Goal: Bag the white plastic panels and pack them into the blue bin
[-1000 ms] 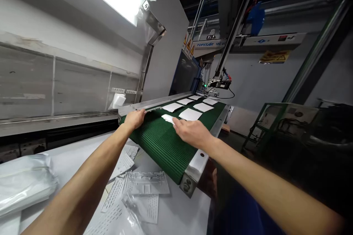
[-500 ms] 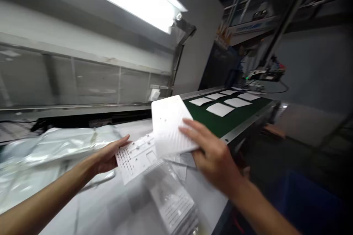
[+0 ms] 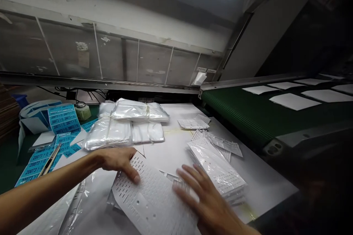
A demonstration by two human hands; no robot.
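My left hand point(image 3: 120, 161) is closed on the upper left corner of a white perforated plastic panel point(image 3: 154, 194), thumb on top. Rows of small slots and a few round holes run through this panel, which lies tilted low over the table. At its right edge hovers my right hand point(image 3: 206, 202), fingers spread and slightly smeared by motion; whether it touches the panel I cannot tell. Just beyond the right hand is a stack of bagged white panels point(image 3: 216, 165). Part of another white piece point(image 3: 168, 175) peeks out behind the held panel.
Bundles of clear plastic bags point(image 3: 110, 132) lie at the back. Blue printed label sheets point(image 3: 64, 119), tweezers point(image 3: 50, 159) and a small jar point(image 3: 82, 111) are on the left. A green conveyor belt point(image 3: 234, 112) carrying white sheets point(image 3: 293, 101) runs along the right.
My view has swung left and down. The right hand has let go of the white panel it held and has come back from the belt side. My left hand still holds a perforated panel.
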